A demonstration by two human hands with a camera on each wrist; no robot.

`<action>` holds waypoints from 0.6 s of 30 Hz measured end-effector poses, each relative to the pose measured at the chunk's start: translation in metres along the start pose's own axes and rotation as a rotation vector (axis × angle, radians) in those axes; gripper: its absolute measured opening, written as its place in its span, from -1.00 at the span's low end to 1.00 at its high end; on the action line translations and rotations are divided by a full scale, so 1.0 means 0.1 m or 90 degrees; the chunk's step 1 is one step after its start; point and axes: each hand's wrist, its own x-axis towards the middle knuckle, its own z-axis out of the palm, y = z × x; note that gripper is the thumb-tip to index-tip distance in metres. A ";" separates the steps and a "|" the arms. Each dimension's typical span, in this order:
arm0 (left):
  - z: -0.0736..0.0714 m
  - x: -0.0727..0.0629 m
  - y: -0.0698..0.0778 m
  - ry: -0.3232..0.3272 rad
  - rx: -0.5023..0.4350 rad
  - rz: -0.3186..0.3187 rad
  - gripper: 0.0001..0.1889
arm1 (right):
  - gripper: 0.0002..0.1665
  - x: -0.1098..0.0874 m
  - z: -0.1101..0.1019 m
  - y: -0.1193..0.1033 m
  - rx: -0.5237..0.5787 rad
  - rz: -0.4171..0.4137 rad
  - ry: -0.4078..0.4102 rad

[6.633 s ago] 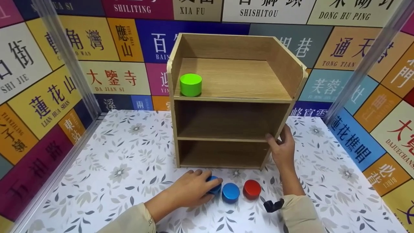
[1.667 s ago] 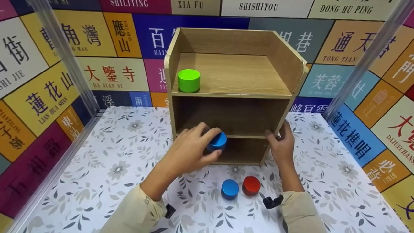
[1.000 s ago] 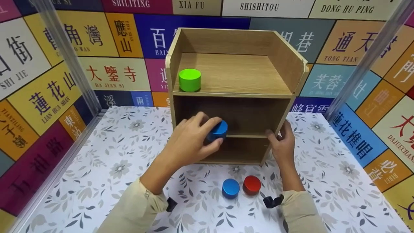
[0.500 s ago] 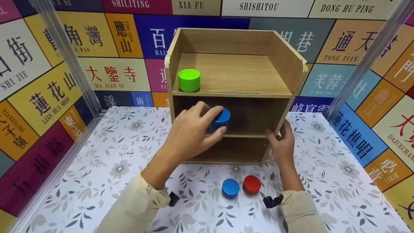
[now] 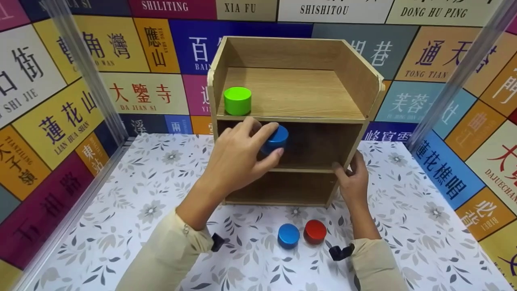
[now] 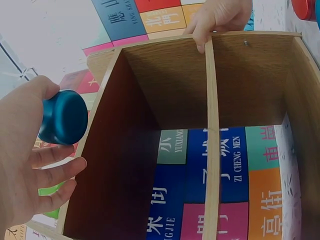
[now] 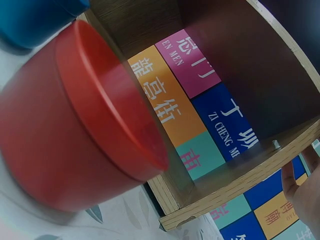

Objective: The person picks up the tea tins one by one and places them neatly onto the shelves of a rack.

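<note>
My left hand (image 5: 237,158) holds a small blue round tin (image 5: 278,137) between thumb and forefinger, in front of the shelf's middle compartment. In the left wrist view the blue tin (image 6: 67,117) sits just outside the board's front edge, the other fingers spread below it. My right hand (image 5: 354,181) grips the right side panel of the wooden shelf (image 5: 291,119), thumb on the front edge at the middle board. A green round tin (image 5: 237,101) stands on the top board at the left. Another blue tin (image 5: 288,236) and a red tin (image 5: 315,232) stand on the table.
The shelf has no back panel; wall lettering shows through it in the wrist views. A flower-patterned cloth (image 5: 151,212) covers the table. Walls of coloured name panels (image 5: 141,93) surround it, with clear strips at the corners. Black clips (image 5: 341,252) sit at the cuffs.
My left hand has picked the blue tin up off the table and raised it to the middle compartment's opening, still rising over the last second. The right hand stays on the side panel.
</note>
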 end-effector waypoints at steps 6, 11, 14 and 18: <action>-0.03 0.04 -0.03 0.005 -0.002 -0.016 -0.44 | -0.32 -0.01 0.01 0.00 -0.008 0.008 0.003; -0.04 0.07 -0.04 0.009 0.001 -0.023 -0.44 | -0.30 0.00 0.01 0.00 -0.018 0.024 0.003; -0.03 0.09 -0.05 0.018 0.000 -0.023 -0.45 | -0.28 0.01 0.01 -0.01 -0.023 0.032 0.004; -0.04 0.13 -0.06 0.033 0.002 -0.027 -0.46 | -0.27 0.01 0.01 -0.01 -0.028 0.030 0.000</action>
